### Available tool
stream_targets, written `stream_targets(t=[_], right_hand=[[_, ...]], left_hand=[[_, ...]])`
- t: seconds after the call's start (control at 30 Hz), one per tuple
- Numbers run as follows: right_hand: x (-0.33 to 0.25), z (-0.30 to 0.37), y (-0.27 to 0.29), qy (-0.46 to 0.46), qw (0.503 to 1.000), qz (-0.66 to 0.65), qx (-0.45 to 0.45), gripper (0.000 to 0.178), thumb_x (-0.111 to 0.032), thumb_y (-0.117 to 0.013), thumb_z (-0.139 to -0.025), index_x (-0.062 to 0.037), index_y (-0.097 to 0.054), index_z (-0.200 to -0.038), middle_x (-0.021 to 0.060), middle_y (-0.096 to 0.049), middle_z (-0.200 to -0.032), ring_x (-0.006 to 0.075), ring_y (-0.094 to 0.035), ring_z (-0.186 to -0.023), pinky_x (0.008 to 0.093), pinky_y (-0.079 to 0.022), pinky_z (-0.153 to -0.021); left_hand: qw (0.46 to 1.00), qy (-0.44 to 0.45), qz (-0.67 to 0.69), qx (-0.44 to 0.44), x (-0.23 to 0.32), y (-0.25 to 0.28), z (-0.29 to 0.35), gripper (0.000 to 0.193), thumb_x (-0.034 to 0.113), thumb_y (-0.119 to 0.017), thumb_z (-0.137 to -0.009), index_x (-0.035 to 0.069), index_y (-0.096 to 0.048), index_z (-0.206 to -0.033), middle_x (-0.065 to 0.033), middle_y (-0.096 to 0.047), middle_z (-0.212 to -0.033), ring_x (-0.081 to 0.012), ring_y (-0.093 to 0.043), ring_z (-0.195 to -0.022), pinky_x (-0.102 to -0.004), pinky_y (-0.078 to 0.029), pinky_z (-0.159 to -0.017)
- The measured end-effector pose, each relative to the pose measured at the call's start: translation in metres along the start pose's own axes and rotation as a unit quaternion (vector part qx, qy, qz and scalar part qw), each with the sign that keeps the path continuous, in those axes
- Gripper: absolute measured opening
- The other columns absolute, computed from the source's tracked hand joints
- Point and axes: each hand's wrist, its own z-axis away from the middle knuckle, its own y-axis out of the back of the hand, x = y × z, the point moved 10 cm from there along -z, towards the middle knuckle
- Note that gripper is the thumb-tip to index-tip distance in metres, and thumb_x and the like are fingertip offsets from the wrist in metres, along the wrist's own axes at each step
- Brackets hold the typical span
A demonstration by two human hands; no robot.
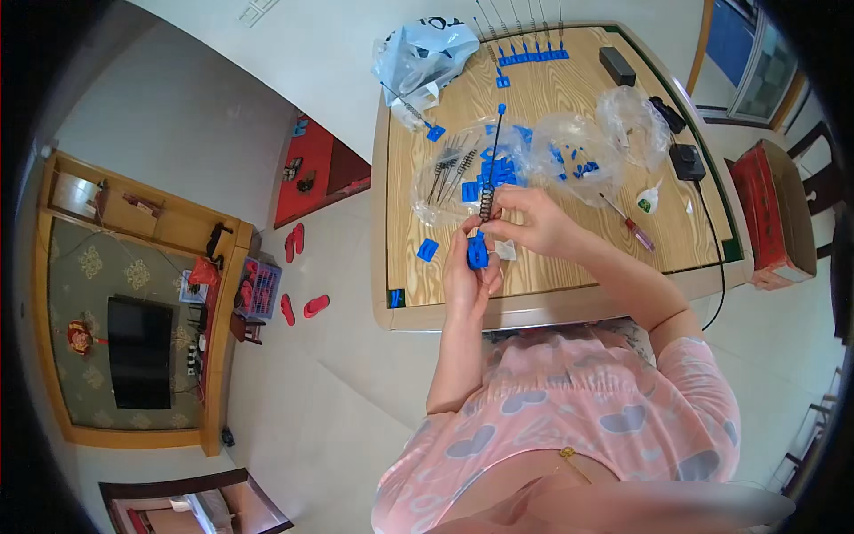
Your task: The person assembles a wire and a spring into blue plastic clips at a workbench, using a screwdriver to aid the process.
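Observation:
Upright in front of me stands a black coil spring [487,203] with a thin rod rising from it, tipped by a small blue cap [502,109]. My left hand [460,283] is closed around the blue plastic base [479,253] at its lower end. The fingers of my right hand [534,221] pinch the spring just above that base. A loose blue plastic piece [428,249] lies left of my hands. Just beyond them, a clear bag [425,206] holds several springs [445,169] and blue pieces [500,169].
Several spring rods on blue bases [534,58] stand in a row at the far edge. A pale blue bag [425,53] sits far left. On the right are a screwdriver [633,228], a clear bag of small blue parts [583,191], a black adapter [687,162] with cable, and a red box [772,214].

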Motion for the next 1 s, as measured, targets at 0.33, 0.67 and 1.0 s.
stream_targets(t=[0.33, 0.67, 1.0], right_hand=[[0.003, 0.001, -0.001, -0.002, 1.0, -0.022, -0.003, 0.015, -0.012, -0.066, -0.076, 0.0001, -0.058, -0.078, 0.0099, -0.058, -0.075, 0.0226, -0.056, -0.072, 0.0318, -0.043, -0.066], [0.009, 0.003, -0.004, -0.009, 0.999, -0.038, -0.008, 0.016, -0.01, -0.066, -0.076, 0.0008, -0.056, -0.076, 0.009, -0.057, -0.076, 0.0205, -0.055, -0.074, 0.0311, -0.042, -0.068], [0.009, 0.003, -0.004, -0.01, 1.0, -0.023, 0.004, 0.015, -0.01, -0.066, -0.076, 0.0011, -0.057, -0.077, 0.0093, -0.058, -0.075, 0.0209, -0.055, -0.073, 0.031, -0.043, -0.069]], left_hand=[[1.0, 0.001, 0.016, 0.021, -0.003, 0.004, -0.001, 0.038, 0.034, -0.029, -0.098, 0.008, -0.041, -0.124, -0.0029, -0.053, -0.078, -0.0102, -0.038, -0.042, -0.0229, -0.027, -0.034], [1.0, 0.0, 0.007, 0.028, -0.003, 0.004, -0.001, 0.038, 0.033, -0.029, -0.098, 0.008, -0.041, -0.124, -0.0029, -0.052, -0.078, -0.0112, -0.038, -0.043, -0.0243, -0.026, -0.035], [0.999, 0.015, 0.016, 0.025, -0.01, 0.008, -0.004, 0.036, 0.033, -0.029, -0.098, 0.009, -0.043, -0.121, -0.0025, -0.052, -0.078, -0.0108, -0.038, -0.043, -0.0237, -0.026, -0.035]])
